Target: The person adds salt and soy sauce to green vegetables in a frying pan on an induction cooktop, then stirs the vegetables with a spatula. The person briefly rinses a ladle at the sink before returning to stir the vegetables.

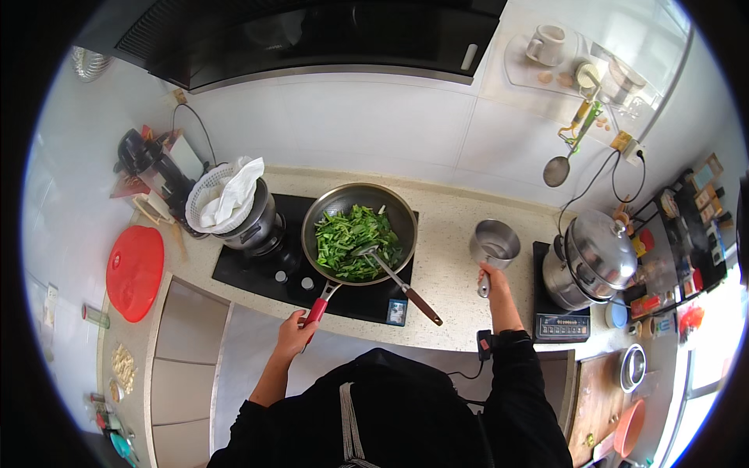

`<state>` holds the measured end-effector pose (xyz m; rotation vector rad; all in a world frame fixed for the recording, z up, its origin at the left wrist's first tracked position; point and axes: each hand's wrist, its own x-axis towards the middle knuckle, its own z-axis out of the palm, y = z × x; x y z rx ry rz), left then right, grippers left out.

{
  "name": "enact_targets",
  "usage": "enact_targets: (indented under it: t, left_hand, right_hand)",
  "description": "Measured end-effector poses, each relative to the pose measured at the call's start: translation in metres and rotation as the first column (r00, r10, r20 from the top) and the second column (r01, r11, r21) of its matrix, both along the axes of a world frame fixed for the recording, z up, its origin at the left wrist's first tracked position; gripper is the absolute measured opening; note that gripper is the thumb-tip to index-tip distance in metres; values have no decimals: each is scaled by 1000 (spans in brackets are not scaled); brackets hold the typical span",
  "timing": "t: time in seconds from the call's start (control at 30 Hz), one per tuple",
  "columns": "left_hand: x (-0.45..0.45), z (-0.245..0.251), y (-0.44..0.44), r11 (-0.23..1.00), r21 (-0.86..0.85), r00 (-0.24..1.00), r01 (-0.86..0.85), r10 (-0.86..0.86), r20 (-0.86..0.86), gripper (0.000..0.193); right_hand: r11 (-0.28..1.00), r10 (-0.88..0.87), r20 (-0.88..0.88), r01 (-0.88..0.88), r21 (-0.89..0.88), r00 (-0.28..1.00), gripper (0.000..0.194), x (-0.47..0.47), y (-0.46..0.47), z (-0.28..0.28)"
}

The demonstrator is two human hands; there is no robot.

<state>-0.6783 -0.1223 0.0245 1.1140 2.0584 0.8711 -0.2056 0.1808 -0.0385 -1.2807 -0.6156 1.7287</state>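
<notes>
A large frying pan [360, 192] with chopped green vegetables [351, 237] sits on the black gas cooktop [251, 279]. My left hand [296, 333] is closed around its red handle [316, 316]. A spatula with a brown handle [423, 305] rests in the greens and leans over the pan's near rim. To the right, my right hand [496, 286] grips the handle of a small steel saucepan [495, 237] at the countertop; whether the saucepan touches the surface cannot be told. Its inside looks mostly bare, with some shine.
A steel steamer pot [585, 257] stands on an induction cooker [562, 327] at right. Left on the cooktop is a pot [248, 234] topped by a white basket [193, 202]. A red lid [136, 274] lies far left. The range hood [327, 41] hangs above; a ladle [556, 171] hangs right.
</notes>
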Motion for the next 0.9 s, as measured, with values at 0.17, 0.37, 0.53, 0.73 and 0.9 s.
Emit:
enact_targets:
  t: [0.17, 0.37, 0.53, 0.73, 0.9]
  left_hand:
    - [5, 4, 3, 997, -67, 999, 41, -40, 23, 44]
    - [11, 13, 5, 995, -93, 998, 37, -32, 49, 34]
    - [15, 21, 5, 992, -119, 994, 30, -18, 104, 34]
    - [8, 12, 6, 993, -114, 969, 38, -9, 247, 32]
    - [2, 9, 9, 991, -112, 934, 67, -22, 356, 29]
  right_hand:
    - [997, -81, 2, 81, 3, 997, 13, 31, 27, -39]
    - [990, -139, -59, 140, 26, 989, 24, 42, 67, -55]
    - [978, -203, -62, 205, 31, 977, 23, 53, 80, -54]
    - [993, -90, 18, 88, 74, 996, 24, 65, 48, -62]
    - [997, -71, 185, 70, 12, 980, 39, 74, 15, -53]
